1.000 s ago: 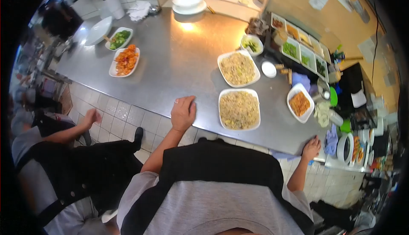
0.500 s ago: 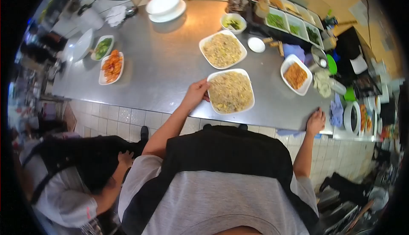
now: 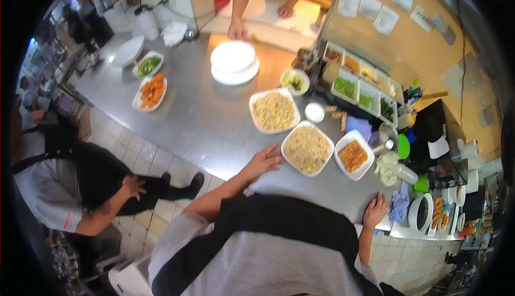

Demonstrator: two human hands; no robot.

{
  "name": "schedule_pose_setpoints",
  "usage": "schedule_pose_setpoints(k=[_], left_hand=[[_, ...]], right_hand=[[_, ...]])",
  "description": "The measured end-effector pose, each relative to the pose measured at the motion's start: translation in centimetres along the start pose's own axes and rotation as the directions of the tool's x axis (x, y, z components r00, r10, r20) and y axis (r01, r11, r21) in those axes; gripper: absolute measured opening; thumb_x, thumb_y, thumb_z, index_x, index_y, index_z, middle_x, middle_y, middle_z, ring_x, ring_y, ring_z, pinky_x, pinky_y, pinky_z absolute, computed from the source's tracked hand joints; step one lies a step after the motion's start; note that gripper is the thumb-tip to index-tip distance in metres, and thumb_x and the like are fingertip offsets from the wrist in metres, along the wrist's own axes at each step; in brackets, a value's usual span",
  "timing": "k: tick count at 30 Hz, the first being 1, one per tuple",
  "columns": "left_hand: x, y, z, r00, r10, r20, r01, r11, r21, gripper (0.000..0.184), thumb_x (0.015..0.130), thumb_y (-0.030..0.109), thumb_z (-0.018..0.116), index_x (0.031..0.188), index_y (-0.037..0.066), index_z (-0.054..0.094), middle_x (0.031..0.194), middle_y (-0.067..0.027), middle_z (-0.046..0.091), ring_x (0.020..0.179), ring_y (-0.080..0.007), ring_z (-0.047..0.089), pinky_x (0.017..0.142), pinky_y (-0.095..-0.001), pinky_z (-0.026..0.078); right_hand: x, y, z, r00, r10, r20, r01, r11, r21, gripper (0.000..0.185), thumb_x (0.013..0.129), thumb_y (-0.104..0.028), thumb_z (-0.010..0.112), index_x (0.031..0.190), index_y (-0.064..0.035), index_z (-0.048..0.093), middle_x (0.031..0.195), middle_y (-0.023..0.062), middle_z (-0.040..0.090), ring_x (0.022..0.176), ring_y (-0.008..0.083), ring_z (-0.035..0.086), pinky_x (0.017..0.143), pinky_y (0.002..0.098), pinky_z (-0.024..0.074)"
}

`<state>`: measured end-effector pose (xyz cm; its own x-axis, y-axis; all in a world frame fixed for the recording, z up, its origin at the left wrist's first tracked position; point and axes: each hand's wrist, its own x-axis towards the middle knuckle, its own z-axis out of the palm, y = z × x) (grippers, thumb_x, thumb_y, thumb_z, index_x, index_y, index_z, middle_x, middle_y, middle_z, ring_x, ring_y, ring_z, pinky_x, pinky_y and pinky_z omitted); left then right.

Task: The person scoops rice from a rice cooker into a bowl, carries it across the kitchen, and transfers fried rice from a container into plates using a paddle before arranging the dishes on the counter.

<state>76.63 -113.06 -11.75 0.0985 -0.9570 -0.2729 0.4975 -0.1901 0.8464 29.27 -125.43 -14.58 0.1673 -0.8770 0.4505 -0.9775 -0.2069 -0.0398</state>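
A square white dish of fried rice [image 3: 307,148] stands on the steel counter in front of me. My left hand [image 3: 265,161] is beside its left rim, fingers stretched out and not wrapped around it; whether the fingertips still touch is hard to tell. Behind it is a second white dish of fried rice [image 3: 274,110]. Close to its right side sits a white dish of orange-brown food [image 3: 354,155]. My right hand [image 3: 375,209] rests on the counter's near edge with its fingers laid out and nothing in it, left of a blue cloth [image 3: 399,202].
Stacked white plates [image 3: 233,60] stand by a hand [image 3: 236,30] of a person across the counter. Left are dishes of orange food [image 3: 152,92] and greens [image 3: 148,66]. Ingredient trays [image 3: 360,89] line the back right. A co-worker [image 3: 53,183] stands at left.
The nearer fried rice dish has shifted right, close to the orange-brown dish. My left hand has loosened from its rim. The view has tilted up, showing the person across the counter.
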Motion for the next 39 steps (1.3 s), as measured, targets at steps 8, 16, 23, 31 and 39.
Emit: schedule_pose_setpoints(k=[8,16,23,31,39], left_hand=[[0.8,0.6,-3.6,0.969,0.08,-0.236,-0.063,0.995,0.079,0.031,0.093,0.011,0.05,0.12,-0.003,0.049,0.097,-0.0121,0.059,0.078,-0.0213,0.064,0.066,-0.0299,0.054],[0.7,1.6,-5.1,0.916,0.117,-0.383,-0.075,0.99,0.122,0.025,0.093,0.012,0.048,0.114,-0.001,0.052,0.093,-0.0097,0.058,0.074,-0.0191,0.064,0.064,-0.0287,0.053],[5.1,4.8,-13.5,0.669,0.585,-0.458,0.008,0.611,0.792,0.029,0.084,0.011,0.056,0.109,-0.003,0.056,0.107,-0.017,0.057,0.091,-0.028,0.06,0.081,-0.0355,0.048],[12.4,11.7,-15.2,0.692,0.717,-0.082,0.183,-0.065,0.981,0.053,0.08,0.023,0.058,0.123,-0.006,0.047,0.133,-0.0245,0.041,0.122,-0.0385,0.04,0.105,-0.043,0.031],[14.1,9.1,-14.3,0.662,0.744,-0.093,0.211,-0.066,0.975,0.046,0.083,0.023,0.05,0.124,0.002,0.047,0.132,-0.0162,0.044,0.125,-0.0319,0.039,0.099,-0.0495,0.035]], right_hand=[[0.0,-0.8,-0.4,0.998,0.053,-0.017,-0.052,0.998,0.044,0.037,0.085,-0.018,0.051,0.121,-0.0095,0.053,0.125,0.016,0.051,0.116,0.0346,0.045,0.098,0.047,0.0329],[0.0,-1.1,-0.9,0.997,0.069,-0.022,-0.068,0.996,0.064,0.037,0.084,-0.016,0.053,0.119,-0.0078,0.055,0.124,0.0167,0.051,0.116,0.0348,0.045,0.098,0.0469,0.0329],[-0.1,-0.9,-0.7,0.998,0.055,-0.031,-0.053,0.997,0.056,0.037,0.084,-0.016,0.053,0.12,-0.0078,0.054,0.124,0.0167,0.051,0.116,0.035,0.045,0.097,0.0473,0.0331],[0.1,-1.4,-1.0,0.997,0.081,0.004,-0.081,0.996,0.044,0.037,0.085,-0.017,0.052,0.12,-0.0082,0.054,0.124,0.0172,0.051,0.115,0.0356,0.046,0.097,0.0475,0.0338],[0.3,-1.3,-0.7,1.0,0.011,-0.023,-0.009,0.999,0.048,0.035,0.087,-0.019,0.05,0.12,-0.008,0.054,0.123,0.0183,0.052,0.113,0.0362,0.048,0.095,0.0467,0.0363]])
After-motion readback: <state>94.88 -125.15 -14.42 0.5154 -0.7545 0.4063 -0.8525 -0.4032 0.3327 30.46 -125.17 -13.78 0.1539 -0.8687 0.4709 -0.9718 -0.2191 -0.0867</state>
